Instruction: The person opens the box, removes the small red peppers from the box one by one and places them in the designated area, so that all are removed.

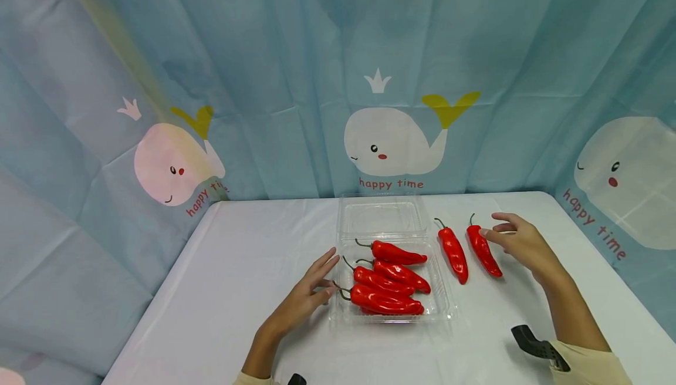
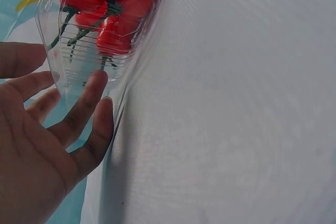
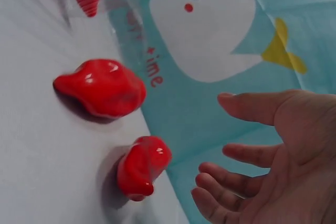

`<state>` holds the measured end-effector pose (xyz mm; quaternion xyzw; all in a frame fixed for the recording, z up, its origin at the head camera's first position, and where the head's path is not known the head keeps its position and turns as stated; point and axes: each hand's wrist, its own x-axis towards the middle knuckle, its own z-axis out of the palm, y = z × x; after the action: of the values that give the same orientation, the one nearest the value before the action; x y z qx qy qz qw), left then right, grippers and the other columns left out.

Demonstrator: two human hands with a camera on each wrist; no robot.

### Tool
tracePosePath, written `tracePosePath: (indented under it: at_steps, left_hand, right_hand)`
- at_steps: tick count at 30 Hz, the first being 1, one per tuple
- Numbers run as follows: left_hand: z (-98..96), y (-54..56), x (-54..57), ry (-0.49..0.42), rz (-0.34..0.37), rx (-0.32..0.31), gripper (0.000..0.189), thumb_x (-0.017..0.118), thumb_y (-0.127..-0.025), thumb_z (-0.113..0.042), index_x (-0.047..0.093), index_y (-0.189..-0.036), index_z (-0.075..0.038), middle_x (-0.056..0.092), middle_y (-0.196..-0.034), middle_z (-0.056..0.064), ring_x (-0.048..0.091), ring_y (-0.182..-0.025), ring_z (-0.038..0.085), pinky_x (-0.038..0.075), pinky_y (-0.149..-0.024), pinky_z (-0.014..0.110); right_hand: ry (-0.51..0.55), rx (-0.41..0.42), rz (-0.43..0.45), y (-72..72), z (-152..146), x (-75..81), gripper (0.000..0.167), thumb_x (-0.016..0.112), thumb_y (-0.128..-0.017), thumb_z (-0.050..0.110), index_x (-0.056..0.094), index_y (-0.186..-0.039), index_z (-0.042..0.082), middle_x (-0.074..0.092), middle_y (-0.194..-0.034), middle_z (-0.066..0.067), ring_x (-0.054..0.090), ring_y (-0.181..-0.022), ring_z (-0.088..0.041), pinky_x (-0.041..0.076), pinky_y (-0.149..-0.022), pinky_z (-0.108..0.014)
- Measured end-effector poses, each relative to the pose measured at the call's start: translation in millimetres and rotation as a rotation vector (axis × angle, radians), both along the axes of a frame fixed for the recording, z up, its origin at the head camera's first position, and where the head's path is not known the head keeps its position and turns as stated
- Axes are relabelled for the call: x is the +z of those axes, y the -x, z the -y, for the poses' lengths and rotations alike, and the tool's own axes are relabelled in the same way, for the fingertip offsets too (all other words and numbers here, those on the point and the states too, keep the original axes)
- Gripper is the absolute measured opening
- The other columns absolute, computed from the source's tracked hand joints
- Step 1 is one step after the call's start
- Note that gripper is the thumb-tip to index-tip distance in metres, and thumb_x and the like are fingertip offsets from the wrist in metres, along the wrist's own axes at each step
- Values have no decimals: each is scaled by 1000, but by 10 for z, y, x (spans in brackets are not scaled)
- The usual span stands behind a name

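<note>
At the left wall of the clear container (image 1: 442,306), the left hand (image 1: 306,292) is held with fingers spread, probably to steady it. Inside, red peppers (image 1: 388,300) are laid roughly parallel, stems leftward (presumably to save room); the lid (image 1: 380,219) is folded back. Rightward, an inner loose pepper (image 1: 454,256) and an outer loose pepper (image 1: 482,252) are set on the tabletop (image 1: 264,232); near the latter, the right hand (image 1: 520,244) is held wide, grasping nothing.

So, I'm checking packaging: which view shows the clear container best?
The head view: the container, lid included, is fully in frame. The left wrist view shows one ribbed side; the right wrist view, only a cropped part.
</note>
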<state>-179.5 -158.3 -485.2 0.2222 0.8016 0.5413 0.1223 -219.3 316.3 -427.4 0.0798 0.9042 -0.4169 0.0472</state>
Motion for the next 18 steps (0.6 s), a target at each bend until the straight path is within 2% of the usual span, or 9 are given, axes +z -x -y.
tracePosePath:
  at_steps: [8, 18]
  left_hand:
    - [1, -3, 3, 2, -6, 1, 66, 55, -107, -12, 32, -168, -16, 14, -178, 4, 58, -126, 33, 59, -93, 35]
    - [-11, -20, 22, -1, 31, 27, 68, 54, -105, -10, 31, -169, -19, 14, -178, -5, 59, -127, 29, 58, -93, 35]
  right_hand:
    - [9, 38, -83, -66, 167, 160, 87, 66, -102, 49, 30, -165, 1, 45, -154, -35, 50, -134, -54, 51, -103, -68]
    - [50, 102, -182, -233, 426, 392, 82, 69, -101, 44, 33, -165, 8, 50, -152, -29, 52, -135, -50, 49, -103, -68]
